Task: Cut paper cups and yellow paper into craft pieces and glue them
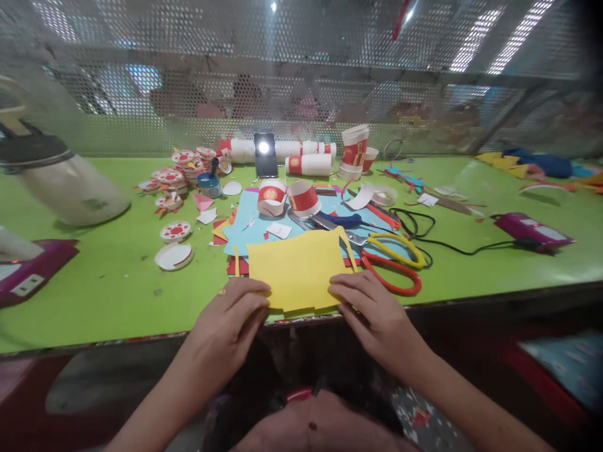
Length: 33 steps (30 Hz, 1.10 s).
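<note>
Yellow paper (296, 267) is by the bench's (122, 295) near edge, left hand (238, 314) and right hand (372, 307) pinching its near corners, seemingly to steady it.

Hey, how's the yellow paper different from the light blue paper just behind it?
The yellow paper is held near its lower corners by the left hand and right hand; neither holds the light blue paper. Two paper cups rest on the light blue paper, none on the yellow paper. Both are coloured sheets.
</note>
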Available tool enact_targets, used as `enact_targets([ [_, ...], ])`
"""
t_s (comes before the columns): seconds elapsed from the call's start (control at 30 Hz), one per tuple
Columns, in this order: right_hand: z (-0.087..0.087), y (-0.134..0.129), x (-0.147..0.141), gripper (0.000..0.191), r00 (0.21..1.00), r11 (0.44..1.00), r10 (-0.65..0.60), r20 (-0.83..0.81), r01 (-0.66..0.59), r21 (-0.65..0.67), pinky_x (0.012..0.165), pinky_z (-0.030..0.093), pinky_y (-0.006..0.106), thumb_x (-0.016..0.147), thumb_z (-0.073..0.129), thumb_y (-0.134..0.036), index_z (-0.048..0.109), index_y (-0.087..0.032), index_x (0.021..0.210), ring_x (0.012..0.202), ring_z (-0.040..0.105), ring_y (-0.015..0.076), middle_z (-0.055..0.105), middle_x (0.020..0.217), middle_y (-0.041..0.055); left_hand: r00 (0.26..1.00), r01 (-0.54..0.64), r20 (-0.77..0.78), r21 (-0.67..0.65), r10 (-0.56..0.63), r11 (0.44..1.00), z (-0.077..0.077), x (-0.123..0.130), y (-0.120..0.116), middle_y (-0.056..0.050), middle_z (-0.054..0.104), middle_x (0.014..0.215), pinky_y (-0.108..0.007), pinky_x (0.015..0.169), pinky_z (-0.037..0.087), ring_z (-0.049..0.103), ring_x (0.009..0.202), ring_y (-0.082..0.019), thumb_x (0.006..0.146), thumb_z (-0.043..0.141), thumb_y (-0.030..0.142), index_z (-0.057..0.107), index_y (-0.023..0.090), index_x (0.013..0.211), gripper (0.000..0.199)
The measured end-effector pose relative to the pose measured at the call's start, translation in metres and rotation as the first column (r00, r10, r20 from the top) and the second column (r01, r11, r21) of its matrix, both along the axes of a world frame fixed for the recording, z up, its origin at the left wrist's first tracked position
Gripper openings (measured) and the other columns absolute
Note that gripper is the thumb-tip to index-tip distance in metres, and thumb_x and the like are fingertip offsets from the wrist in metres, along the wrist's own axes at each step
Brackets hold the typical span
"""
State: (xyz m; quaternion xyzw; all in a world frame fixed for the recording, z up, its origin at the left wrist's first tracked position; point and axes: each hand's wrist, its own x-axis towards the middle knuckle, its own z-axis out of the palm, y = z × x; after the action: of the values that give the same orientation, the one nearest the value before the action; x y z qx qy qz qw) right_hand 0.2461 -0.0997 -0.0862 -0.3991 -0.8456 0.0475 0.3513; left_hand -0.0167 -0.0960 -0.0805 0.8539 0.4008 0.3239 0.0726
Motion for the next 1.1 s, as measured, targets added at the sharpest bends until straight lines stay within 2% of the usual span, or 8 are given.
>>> enact_targets([
  [0.1, -0.001, -0.004, 0.004, 0.02, 0.999, 1.0, 0.0, -0.051, 0.0, 0.002, 0.091, 0.05, 0.043, 0.089, 0.053, -0.005, 0.06, -0.016, 0.104, 0.102, 0.058, 0.0229, 0.063, 0.107, 0.0117, 1.0, 0.006, 0.011, 0.013, -0.006, 1.0, -0.001, -0.002, -0.004, -0.007, 0.062, 0.102, -0.032, 0.079, 0.05, 0.06, 0.094, -0.018, 0.09, 0.049, 0.01, 0.055, 0.022, 0.093, 0.013],
  [0.23, 0.0, -0.003, 0.008, 0.018, 0.994, 1.0, 0.015, -0.107, -0.016, -0.009, 0.092, 0.047, 0.042, 0.087, 0.057, -0.003, 0.062, -0.016, 0.098, 0.099, 0.059, 0.0218, 0.063, 0.104, 0.0107, 1.0, 0.003, 0.017, 0.006, -0.003, 1.0, -0.003, -0.003, -0.009, -0.007, 0.062, 0.101, -0.032, 0.079, 0.049, 0.058, 0.094, -0.018, 0.089, 0.05, 0.007, 0.055, 0.021, 0.094, 0.016],
  [0.4, 0.008, 0.005, 0.008, 0.016, 0.987, 0.996, 0.051, -0.149, -0.062, -0.068, 0.08, 0.049, 0.038, 0.088, 0.056, -0.004, 0.062, -0.016, 0.096, 0.088, 0.058, 0.0198, 0.065, 0.091, 0.0071, 1.0, -0.001, -0.007, -0.033, 0.001, 0.999, 0.0, -0.001, -0.006, -0.007, 0.062, 0.1, -0.034, 0.081, 0.047, 0.057, 0.094, -0.019, 0.089, 0.05, 0.009, 0.054, 0.022, 0.095, 0.014],
  [0.57, 0.021, 0.02, 0.011, 0.01, 0.996, 0.979, 0.052, -0.069, -0.064, -0.191, 0.078, 0.046, 0.037, 0.09, 0.058, -0.012, 0.065, -0.018, 0.087, 0.076, 0.056, 0.0178, 0.065, 0.077, 0.0032, 0.998, 0.003, -0.055, -0.167, -0.013, 0.986, 0.009, 0.006, 0.003, -0.006, 0.062, 0.1, -0.036, 0.079, 0.047, 0.056, 0.093, -0.021, 0.09, 0.053, 0.023, 0.058, 0.022, 0.094, 0.006],
  [0.73, 0.035, 0.033, 0.012, 0.019, 0.998, 0.941, 0.058, -0.004, -0.056, -0.335, 0.069, 0.044, 0.03, 0.093, 0.056, -0.017, 0.066, -0.016, 0.077, 0.073, 0.055, 0.016, 0.063, 0.072, 0.0027, 0.999, -0.006, -0.033, -0.274, -0.003, 0.962, 0.011, 0.011, 0.013, -0.005, 0.06, 0.088, -0.033, 0.072, 0.045, 0.056, 0.082, -0.019, 0.094, 0.044, 0.027, 0.059, 0.02, 0.083, 0.02],
  [0.87, 0.042, 0.039, 0.008, 0.02, 0.993, 0.916, 0.067, 0.094, -0.023, -0.401, 0.066, 0.042, 0.027, 0.089, 0.059, -0.013, 0.065, -0.015, 0.07, 0.071, 0.054, 0.0142, 0.062, 0.069, 0.0012, 0.996, -0.027, -0.091, -0.407, -0.011, 0.913, 0.014, 0.012, 0.019, -0.004, 0.058, 0.079, -0.033, 0.067, 0.043, 0.055, 0.076, -0.02, 0.095, 0.041, 0.032, 0.057, 0.019, 0.077, 0.027],
  [1.1, 0.044, 0.041, 0.003, 0.013, 0.988, 0.853, -0.042, 0.147, 0.112, -0.511, 0.06, 0.038, 0.024, 0.081, 0.061, -0.009, 0.065, -0.013, 0.069, 0.064, 0.052, 0.0128, 0.061, 0.069, 0.0017, 0.995, -0.048, -0.097, -0.439, 0.006, 0.897, 0.016, 0.014, 0.019, -0.004, 0.056, 0.081, -0.034, 0.07, 0.04, 0.053, 0.079, -0.02, 0.094, 0.043, 0.033, 0.059, 0.019, 0.085, 0.024],
])
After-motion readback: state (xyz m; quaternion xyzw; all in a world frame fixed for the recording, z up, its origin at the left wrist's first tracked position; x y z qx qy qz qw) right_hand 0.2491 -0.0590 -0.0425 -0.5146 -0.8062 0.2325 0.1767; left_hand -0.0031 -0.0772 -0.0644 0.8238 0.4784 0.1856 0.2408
